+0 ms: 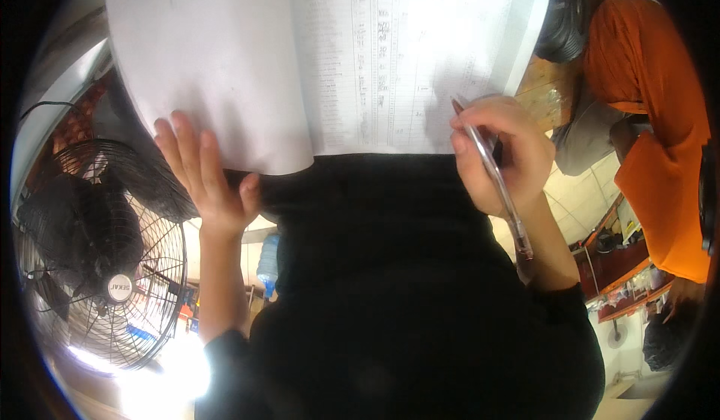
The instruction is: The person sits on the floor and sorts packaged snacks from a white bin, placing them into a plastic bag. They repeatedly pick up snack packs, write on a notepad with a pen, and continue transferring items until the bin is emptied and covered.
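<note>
A large open ledger or printed booklet (337, 82) spreads before me, its near edge close to my black shirt. The left page is blank; the right page (416, 54) has ruled columns with print and handwritten entries. My right hand (503, 150) grips a clear ballpoint pen (489, 167) near the lower right of that page, its tip pointing up toward the paper. Whether the tip touches the page, I cannot tell. At the lower left edge of the blank page, my left hand (208, 178) rests with fingers spread and nothing held in it.
A black Sekai fan (120, 288) stands at my left. Behind it sits a blue water bottle (269, 265). On the right is a person in orange clothing (647, 82), near a dark ribbed object (562, 26). Shelves with goods (624, 274) are farther back.
</note>
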{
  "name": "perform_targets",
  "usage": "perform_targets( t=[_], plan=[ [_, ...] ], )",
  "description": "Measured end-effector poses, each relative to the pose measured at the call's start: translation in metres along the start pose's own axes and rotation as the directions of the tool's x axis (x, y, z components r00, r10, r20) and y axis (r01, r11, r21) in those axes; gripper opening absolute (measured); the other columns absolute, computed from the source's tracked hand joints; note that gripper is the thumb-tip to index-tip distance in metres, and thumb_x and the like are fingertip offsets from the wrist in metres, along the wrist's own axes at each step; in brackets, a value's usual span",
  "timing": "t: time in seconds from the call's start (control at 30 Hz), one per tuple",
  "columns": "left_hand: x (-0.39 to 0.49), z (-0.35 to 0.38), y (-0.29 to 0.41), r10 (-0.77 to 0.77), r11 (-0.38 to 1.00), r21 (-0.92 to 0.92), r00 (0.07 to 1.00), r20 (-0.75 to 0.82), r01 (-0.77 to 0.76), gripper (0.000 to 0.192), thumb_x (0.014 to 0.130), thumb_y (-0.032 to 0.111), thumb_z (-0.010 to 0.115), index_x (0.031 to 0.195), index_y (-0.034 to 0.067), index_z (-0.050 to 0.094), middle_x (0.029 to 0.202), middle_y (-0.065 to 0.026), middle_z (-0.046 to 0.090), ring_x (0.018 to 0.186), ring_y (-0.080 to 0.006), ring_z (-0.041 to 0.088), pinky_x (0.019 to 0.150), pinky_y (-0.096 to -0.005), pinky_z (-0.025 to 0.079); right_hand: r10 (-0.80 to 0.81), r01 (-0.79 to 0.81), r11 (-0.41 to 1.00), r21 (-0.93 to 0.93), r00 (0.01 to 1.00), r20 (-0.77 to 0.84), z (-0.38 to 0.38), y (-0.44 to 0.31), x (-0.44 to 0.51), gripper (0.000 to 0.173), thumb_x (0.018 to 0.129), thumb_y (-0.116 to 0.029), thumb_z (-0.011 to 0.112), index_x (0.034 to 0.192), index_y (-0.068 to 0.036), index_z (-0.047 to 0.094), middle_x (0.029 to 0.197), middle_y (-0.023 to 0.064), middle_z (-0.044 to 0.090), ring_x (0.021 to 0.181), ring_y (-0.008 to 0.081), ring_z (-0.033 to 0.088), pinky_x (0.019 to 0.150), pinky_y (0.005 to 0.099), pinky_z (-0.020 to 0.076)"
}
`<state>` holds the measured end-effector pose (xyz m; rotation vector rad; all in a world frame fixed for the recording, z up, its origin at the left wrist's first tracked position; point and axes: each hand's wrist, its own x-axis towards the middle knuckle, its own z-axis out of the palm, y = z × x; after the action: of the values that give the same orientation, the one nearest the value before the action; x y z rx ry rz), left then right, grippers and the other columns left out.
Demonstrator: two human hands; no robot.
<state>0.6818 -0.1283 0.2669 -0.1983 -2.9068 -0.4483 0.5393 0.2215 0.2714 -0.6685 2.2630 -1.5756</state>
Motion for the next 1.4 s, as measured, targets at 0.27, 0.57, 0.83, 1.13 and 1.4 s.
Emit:
perform_targets(
  t=[0.27, 0.57, 0.83, 1.13, 1.4],
  plan=[
    [-0.014, 0.022, -0.014, -0.022, 0.997, 0.076, 0.998, -0.06, 0.027, 0.068, 0.111, 0.044, 0.028, 0.152, -0.003, 0.053, 0.163, -0.0318, 0.042, 0.158, -0.0508, 0.027, 0.13, -0.0582, 0.012, -0.236, 0.237, 0.971, -0.021, 0.972, 0.012, 0.003, 0.001, 0.003, 0.02, 0.085, -0.004, 0.08, 0.102, 0.003, 0.074, 0.084, 0.0147, 0.074, 0.071, 0.0224, 0.073, 0.06, 0.0245, 0.055],
    [-0.011, 0.022, -0.011, -0.033, 0.99, 0.136, 0.998, -0.059, 0.041, 0.068, 0.111, 0.044, 0.028, 0.149, -0.006, 0.056, 0.162, -0.0286, 0.046, 0.158, -0.0458, 0.031, 0.13, -0.0586, 0.016, -0.136, 0.131, 0.987, 0.09, 0.99, 0.048, -0.011, -0.002, 0.0, 0.017, 0.084, 0.0, 0.079, 0.1, 0.003, 0.073, 0.084, 0.0148, 0.075, 0.07, 0.0235, 0.075, 0.061, 0.0281, 0.0589],
    [-0.01, 0.025, -0.015, -0.013, 0.993, 0.117, 0.995, -0.097, 0.025, 0.064, 0.111, 0.041, 0.028, 0.147, -0.002, 0.059, 0.157, -0.0281, 0.052, 0.157, -0.0433, 0.035, 0.131, -0.053, 0.015, -0.195, 0.199, 0.98, -0.008, 0.969, 0.152, -0.014, 0.005, 0.009, 0.021, 0.086, 0.005, 0.076, 0.105, 0.005, 0.068, 0.087, 0.018, 0.071, 0.071, 0.0211, 0.07, 0.063, 0.0272, 0.0553],
    [-0.012, 0.019, -0.016, -0.019, 0.989, 0.144, 0.999, -0.049, 0.026, 0.064, 0.11, 0.039, 0.031, 0.145, -0.008, 0.058, 0.159, -0.0298, 0.049, 0.155, -0.0462, 0.036, 0.127, -0.0612, 0.022, -0.205, 0.209, 0.978, -0.002, 0.964, 0.169, -0.01, -0.006, 0.012, 0.026, 0.084, 0.009, 0.074, 0.108, 0.006, 0.066, 0.09, 0.0187, 0.07, 0.071, 0.021, 0.069, 0.063, 0.0272, 0.0547],
    [-0.009, 0.024, -0.019, -0.011, 0.99, 0.139, 0.996, -0.086, 0.023, 0.062, 0.109, 0.038, 0.031, 0.146, -0.001, 0.061, 0.157, -0.0259, 0.053, 0.156, -0.0409, 0.037, 0.13, -0.0511, 0.017, -0.164, 0.168, 0.986, -0.015, 0.976, 0.142, -0.006, 0.004, 0.001, 0.017, 0.083, 0.008, 0.074, 0.098, 0.006, 0.068, 0.08, 0.0159, 0.069, 0.067, 0.0223, 0.067, 0.059, 0.0289, 0.0522]
  ],
)
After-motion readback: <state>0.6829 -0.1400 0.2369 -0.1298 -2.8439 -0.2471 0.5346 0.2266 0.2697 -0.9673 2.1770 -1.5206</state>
